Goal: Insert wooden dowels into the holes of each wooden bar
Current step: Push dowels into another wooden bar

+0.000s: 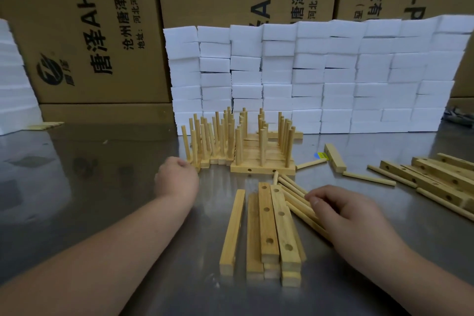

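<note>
Bare forearms reach in from the bottom edge. On the left, the left hand [177,179] is curled into a fist just beside the finished bars [261,170], whose pale dowels stand upright; whether it holds anything is hidden. Light drilled wooden bars [268,228] lie stacked flat between the hands, holes facing up. The right hand [354,215] curls its fingers [315,199] round loose dowels [295,196] touching that stack's right side.

Both forearms are bare from the lower edge of the view up to the wrists, and the left hand [177,181] and right hand [351,215] are bare too. The arms are full and rounded. A short, trimmed nail shows on the right hand's fingers [316,201].
</note>
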{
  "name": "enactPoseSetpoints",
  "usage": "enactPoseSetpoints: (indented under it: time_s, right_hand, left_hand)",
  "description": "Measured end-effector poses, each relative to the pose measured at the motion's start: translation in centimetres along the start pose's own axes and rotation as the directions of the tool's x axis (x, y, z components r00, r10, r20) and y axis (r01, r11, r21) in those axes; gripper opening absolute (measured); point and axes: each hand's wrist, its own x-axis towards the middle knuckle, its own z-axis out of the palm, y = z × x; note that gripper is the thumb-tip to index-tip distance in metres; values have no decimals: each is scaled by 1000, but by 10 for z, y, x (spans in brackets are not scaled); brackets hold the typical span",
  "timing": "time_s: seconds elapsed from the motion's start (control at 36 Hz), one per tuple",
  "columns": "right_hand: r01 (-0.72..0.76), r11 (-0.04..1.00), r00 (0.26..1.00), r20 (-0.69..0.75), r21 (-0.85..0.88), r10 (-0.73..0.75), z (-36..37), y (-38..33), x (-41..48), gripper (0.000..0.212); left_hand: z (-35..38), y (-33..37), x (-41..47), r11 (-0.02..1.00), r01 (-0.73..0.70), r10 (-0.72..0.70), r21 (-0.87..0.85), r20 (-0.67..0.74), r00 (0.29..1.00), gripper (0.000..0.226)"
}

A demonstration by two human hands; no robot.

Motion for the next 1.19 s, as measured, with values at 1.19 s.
enactPoseSetpoints:
  time_s: [1.19]
  right_hand:
    - [-47,878,995,52,-476,81,-15,4,8,31]
  left_hand:
    - [-33,23,-84,932,-33,176,-361,369,913,17]
